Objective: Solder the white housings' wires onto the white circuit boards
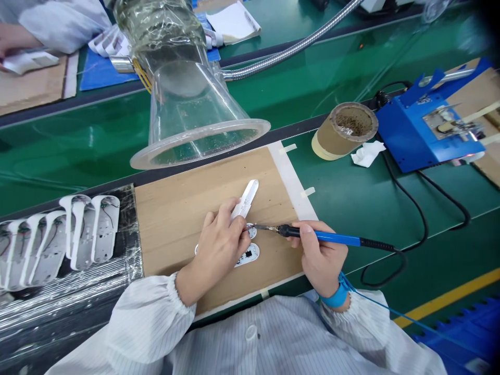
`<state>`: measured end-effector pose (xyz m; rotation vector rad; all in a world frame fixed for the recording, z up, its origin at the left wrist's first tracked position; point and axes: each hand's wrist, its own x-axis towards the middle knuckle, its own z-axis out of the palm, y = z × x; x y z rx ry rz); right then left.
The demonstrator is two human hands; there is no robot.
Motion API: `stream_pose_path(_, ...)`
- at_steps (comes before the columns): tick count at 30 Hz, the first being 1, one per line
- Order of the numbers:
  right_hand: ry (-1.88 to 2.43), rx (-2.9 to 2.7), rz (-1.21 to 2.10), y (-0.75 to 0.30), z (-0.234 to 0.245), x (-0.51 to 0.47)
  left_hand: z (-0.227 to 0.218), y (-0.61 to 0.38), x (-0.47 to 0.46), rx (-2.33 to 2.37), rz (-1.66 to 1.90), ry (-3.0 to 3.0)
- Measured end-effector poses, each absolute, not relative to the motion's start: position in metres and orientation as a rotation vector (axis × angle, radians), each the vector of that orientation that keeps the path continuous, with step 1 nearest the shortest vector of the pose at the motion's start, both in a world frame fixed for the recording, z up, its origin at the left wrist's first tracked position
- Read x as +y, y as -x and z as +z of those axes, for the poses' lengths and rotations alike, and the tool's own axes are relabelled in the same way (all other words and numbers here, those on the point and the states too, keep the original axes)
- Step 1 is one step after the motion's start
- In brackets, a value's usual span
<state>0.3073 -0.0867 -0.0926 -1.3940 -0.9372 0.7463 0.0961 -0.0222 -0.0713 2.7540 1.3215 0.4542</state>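
Note:
My right hand (322,255) grips a blue-handled soldering iron (338,238) like a pen. Its metal tip points left and reaches a small white circuit board (252,230), close to my left fingertips. With bent fingers pressed together, my left hand (219,245) holds a long white plastic housing (246,199) against the cardboard sheet (175,198). A thin wire seems to show at the fingertips, too small to make out fully. Just below lies another white board (250,254) with a black chip, partly covered by my left hand. My left palm hides the rest.
A clear fume hood (195,104) hangs above the cardboard. Several white housings with wires (105,229) lie at left. On the right are a tip-cleaning pot (344,130), crumpled tissue (367,153), a blue soldering stand (425,130) and black cable. Another person's sleeve (64,23) shows across the bench.

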Motion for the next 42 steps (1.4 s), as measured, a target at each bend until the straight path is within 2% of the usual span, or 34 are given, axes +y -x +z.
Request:
stream_pose_path(33,1.365,-0.863,0.719,-0.307,-0.094,-0.088,-0.069,-0.097,-0.023,1.341,0.41,-2.711)
stream_pose_path(42,1.327,-0.86,0.734,-0.308,-0.095,-0.087,-0.066,-0.066,-0.011,1.268,0.434,-2.642)
